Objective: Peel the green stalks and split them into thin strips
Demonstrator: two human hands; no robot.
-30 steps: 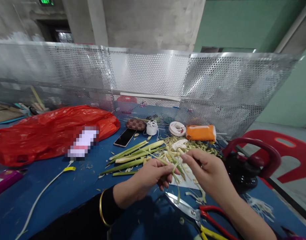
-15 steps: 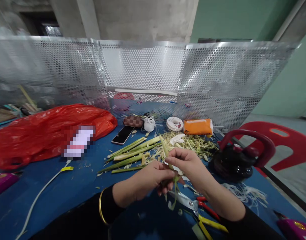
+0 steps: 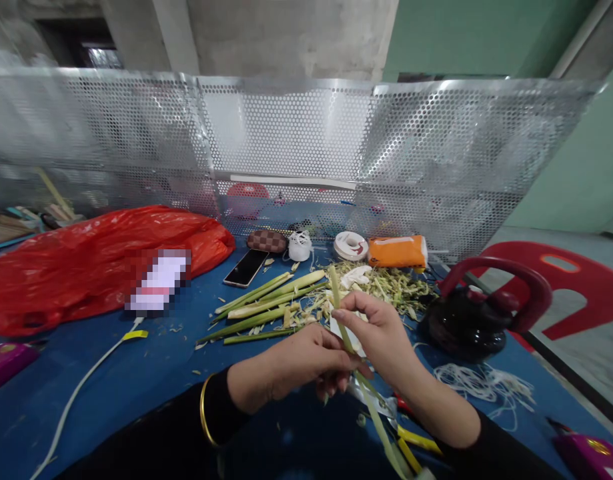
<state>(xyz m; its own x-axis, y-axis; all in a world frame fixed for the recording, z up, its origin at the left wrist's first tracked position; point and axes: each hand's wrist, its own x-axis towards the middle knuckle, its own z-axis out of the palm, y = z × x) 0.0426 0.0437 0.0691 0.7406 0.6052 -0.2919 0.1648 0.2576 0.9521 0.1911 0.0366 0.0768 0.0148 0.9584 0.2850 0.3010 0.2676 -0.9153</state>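
Observation:
A long pale-green plant strip (image 3: 335, 288) runs between my two hands over the blue table. My left hand (image 3: 311, 357) is closed on it lower down, thumb over curled fingers. Above that, my right hand (image 3: 379, 327) pinches the same strip between thumb and fingers. The strip's lower end hangs past my hands toward the table's near edge. Scissors with yellow handles (image 3: 419, 440) lie below my right wrist, partly covered by the strip. A red handle (image 3: 402, 403) shows beside them, mostly hidden by my forearm. Several green stalks (image 3: 266, 313) lie just beyond my left hand.
Shredded plant scraps (image 3: 396, 287) are heaped behind my hands. A dark kettle (image 3: 469, 327) stands at right, near tangled white string (image 3: 486, 387). A phone (image 3: 246, 268), a tape roll (image 3: 350, 247) and an orange packet (image 3: 397, 252) line the back; a red plastic bag (image 3: 101, 260) covers the left.
The strip's lower part now stretches long toward the near right, across the scissors; before, a short curl hung there. My hands keep nearly the same place and grip.

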